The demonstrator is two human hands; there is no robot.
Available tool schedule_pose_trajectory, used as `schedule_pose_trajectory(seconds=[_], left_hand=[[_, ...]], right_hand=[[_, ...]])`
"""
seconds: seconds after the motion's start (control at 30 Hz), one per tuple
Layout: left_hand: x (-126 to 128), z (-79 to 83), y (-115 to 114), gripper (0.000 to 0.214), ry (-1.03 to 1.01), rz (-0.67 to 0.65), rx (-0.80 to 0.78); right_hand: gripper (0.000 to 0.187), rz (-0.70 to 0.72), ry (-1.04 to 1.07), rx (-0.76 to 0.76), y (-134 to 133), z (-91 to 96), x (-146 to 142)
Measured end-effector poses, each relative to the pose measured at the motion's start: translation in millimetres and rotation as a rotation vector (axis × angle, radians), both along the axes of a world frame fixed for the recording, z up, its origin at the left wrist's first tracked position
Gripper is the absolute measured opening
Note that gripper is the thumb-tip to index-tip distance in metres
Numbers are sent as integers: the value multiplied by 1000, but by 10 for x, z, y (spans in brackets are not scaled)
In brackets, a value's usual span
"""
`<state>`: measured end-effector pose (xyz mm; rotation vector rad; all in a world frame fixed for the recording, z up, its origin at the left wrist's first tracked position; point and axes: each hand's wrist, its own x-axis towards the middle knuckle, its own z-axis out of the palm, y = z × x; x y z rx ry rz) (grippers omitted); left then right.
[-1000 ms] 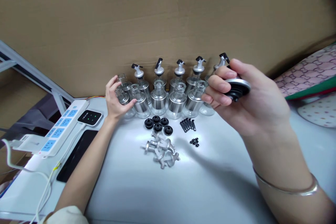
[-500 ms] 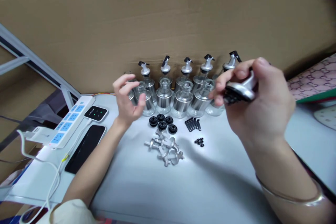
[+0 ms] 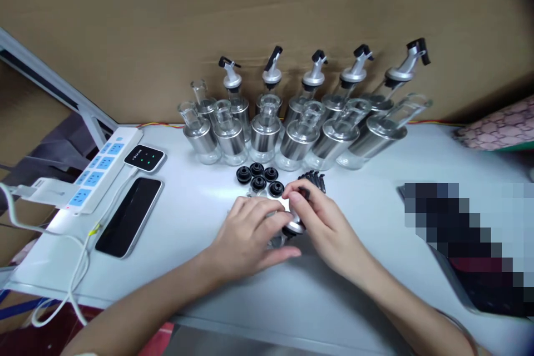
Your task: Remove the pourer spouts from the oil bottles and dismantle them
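Observation:
My right hand [image 3: 323,217] is closed on a pourer spout [image 3: 295,227] with a silver collar, a black stopper below and a black flap on top. Beside it, my left hand [image 3: 250,236] has its thumb apart from its fingers, with the fingertips close to the collar; whether they touch it is unclear. Loose silver spout parts lie beneath my left hand, mostly hidden. Just beyond the hands sit several black ribbed stoppers [image 3: 258,182] and a group of black flap pieces [image 3: 317,181], the latter partly covered by my right hand.
Behind stand rows of glass bottles with steel bands [image 3: 263,136]; several at the back carry pourers [image 3: 312,75]. On the left are a power strip [image 3: 106,164], a small white device [image 3: 144,158], a phone [image 3: 130,217] and white cables. A cardboard wall [image 3: 267,5] closes the back.
The right hand has brought the pourer down and left to the table's middle. My left hand has moved down and right to meet it. The view has shifted, showing more bottles.

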<state>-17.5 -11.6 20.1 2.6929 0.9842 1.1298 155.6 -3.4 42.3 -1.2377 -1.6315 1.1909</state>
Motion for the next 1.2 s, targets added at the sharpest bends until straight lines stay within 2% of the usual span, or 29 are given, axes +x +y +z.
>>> schedule_pose_trajectory(seconds=[0.1,0.2,0.33,0.43,0.67,0.97,1.2], left_hand=[[-2,2,-4,25,37,-28,11],[-56,14,5,25,10,-38,-29],[-124,13,21,24,-37,-29,-60],[-159,-5,34,23,-41,-41,-81],[-195,-20,48,24,-62,-106,-117],[-222,-17,42,20,-39,-118,-102],[-211,-13,77,26,-13,-50,-89]], right_hand=[[21,70,9,-15,-39,-23,16],[23,72,17,38,-72,-64,49],[36,107,-91,288,-39,-79,110],[33,111,-216,468,17,-66,151],[28,49,-367,725,67,-84,197],[44,158,-331,732,89,-78,212],[39,112,-385,797,24,-71,175]])
